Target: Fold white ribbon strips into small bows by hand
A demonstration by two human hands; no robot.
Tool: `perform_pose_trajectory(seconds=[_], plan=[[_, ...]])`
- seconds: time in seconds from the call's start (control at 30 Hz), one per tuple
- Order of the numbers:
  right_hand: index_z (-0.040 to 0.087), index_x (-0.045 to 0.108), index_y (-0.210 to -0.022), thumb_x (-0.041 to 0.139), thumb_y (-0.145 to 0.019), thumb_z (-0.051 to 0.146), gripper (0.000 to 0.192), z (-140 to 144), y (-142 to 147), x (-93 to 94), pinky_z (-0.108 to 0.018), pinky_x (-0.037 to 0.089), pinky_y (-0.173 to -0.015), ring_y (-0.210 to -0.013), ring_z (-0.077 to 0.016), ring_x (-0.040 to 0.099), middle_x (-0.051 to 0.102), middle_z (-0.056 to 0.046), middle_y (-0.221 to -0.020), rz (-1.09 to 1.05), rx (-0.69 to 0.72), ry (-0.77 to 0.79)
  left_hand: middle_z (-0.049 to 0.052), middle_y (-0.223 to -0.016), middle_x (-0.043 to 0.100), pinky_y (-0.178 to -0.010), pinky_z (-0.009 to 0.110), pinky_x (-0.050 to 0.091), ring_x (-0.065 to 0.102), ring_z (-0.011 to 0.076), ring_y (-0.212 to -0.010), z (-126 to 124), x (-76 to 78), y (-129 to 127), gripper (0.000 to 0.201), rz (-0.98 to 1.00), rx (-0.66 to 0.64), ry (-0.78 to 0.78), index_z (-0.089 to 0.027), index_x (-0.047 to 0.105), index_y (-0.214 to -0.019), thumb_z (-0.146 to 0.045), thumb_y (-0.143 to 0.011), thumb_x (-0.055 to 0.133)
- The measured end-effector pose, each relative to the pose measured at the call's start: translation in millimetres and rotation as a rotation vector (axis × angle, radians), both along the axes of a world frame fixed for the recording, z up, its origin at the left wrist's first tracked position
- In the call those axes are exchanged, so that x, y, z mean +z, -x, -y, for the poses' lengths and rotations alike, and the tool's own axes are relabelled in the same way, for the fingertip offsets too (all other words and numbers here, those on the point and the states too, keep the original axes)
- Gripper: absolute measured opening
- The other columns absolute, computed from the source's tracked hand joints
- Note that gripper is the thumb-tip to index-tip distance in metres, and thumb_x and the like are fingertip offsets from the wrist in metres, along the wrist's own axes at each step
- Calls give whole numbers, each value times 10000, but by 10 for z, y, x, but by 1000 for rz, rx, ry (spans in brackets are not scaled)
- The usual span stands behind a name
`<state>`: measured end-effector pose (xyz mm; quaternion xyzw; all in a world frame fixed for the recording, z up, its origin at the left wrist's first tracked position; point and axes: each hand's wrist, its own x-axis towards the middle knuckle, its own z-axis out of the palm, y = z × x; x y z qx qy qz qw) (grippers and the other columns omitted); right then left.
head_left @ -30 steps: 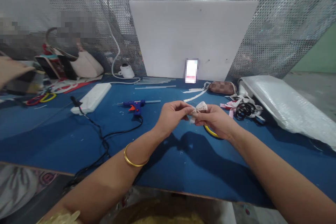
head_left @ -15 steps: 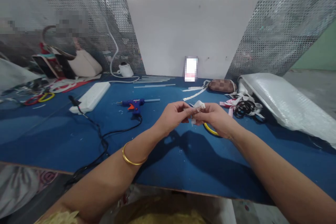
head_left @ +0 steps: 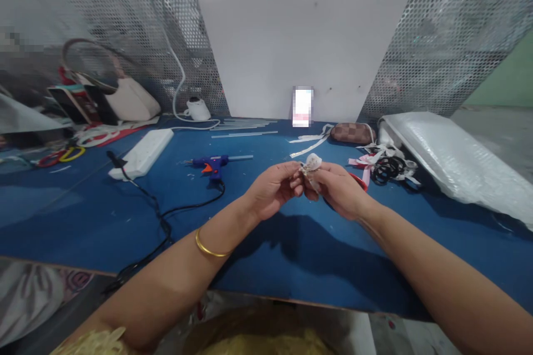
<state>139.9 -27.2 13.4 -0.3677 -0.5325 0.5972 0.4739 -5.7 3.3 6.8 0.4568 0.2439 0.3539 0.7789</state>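
Above the blue tabletop, my right hand is closed round a small white ruffled piece, which looks like fabric with brownish or golden bits. My left hand meets it from the other side, thumb and forefinger pinched at its edge, the other fingers curled. The fingers hide much of the piece, so its exact kind is unclear. A red loop, like a scissor handle, pokes out behind my right hand; the rest is covered. To the left lies a blue glue gun with a clear glue stick in its back.
A white power strip and black cord lie left, with scissors and a handbag beyond. Glue sticks, white strips, a checked pouch, black bands and a plastic-wrapped pack stand farther back and right.
The white piece has been turned in my fingers, so more of it shows upright. My right hand has shifted slightly; a red loop shows behind it where a yellow one showed below.
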Motion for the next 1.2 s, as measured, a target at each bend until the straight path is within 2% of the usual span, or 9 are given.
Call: perform_pose_trajectory(seconds=[0.13,0.23,0.47,0.57,0.7,0.93,1.0,1.1,1.2], plan=[[185,435,-566,513,-715,192,168,24,42,-7,-258,327,-491,-479,-91,339,365,34,-542,-113,-15,51,-50,-547,296,-472,182,363,301,54,-475,5,-8,-18,270,104,-15,137,-161,436,-584,-277,-781,581],[183,440,-586,512,-731,203,163,21,44,-4,-244,337,-497,-492,-89,349,360,38,-545,-167,-30,78,-52,-559,329,-496,169,371,327,43,-482,-2,-19,-24,256,121,2,135,-151,458,-611,-281,-785,593],[170,508,-540,500,-782,266,260,-39,-15,-27,-252,410,-570,-582,-129,508,533,-9,-559,245,-61,-141,-11,-597,509,-559,220,411,491,91,-552,-21,-3,8,309,-247,104,-298,-148,519,-670,-430,-789,563],[172,527,-531,487,-821,312,325,-44,-47,-30,-261,418,-614,-637,-142,542,592,-27,-607,431,-67,-229,-17,-586,515,-554,213,407,477,84,-539,-36,8,21,301,-322,132,-381,-150,514,-650,-411,-792,560],[174,539,-569,468,-845,334,327,-43,-55,-53,-259,411,-617,-612,-129,544,618,-20,-660,456,-32,-259,-14,-577,536,-530,211,396,481,86,-519,-38,10,29,339,-325,150,-438,-155,533,-679,-457,-828,493],[174,562,-663,447,-853,323,268,-36,-42,-88,-256,381,-578,-596,-141,542,582,-9,-608,638,-87,-268,5,-651,615,-560,212,400,530,103,-583,-37,-4,53,271,-489,326,-658,-162,665,-789,-424,-766,599],[184,560,-724,388,-887,333,280,-1,-29,-79,-251,346,-544,-562,-136,519,562,0,-590,742,-162,-335,-3,-595,588,-523,209,373,494,95,-542,-58,-7,58,272,-502,378,-614,-157,674,-749,-423,-749,617],[191,516,-705,329,-910,299,298,54,-2,-88,-260,274,-522,-539,-133,462,531,-7,-584,1017,-278,-565,-27,-509,506,-448,199,308,406,70,-459,-87,-30,50,312,-380,398,-380,-144,646,-683,-455,-706,651],[181,499,-694,367,-860,185,213,70,20,-145,-285,224,-518,-545,-139,423,532,-31,-633,1266,-229,-871,-26,-514,493,-436,191,297,390,57,-447,-90,-88,20,357,-253,375,-184,-130,635,-657,-479,-634,705]])
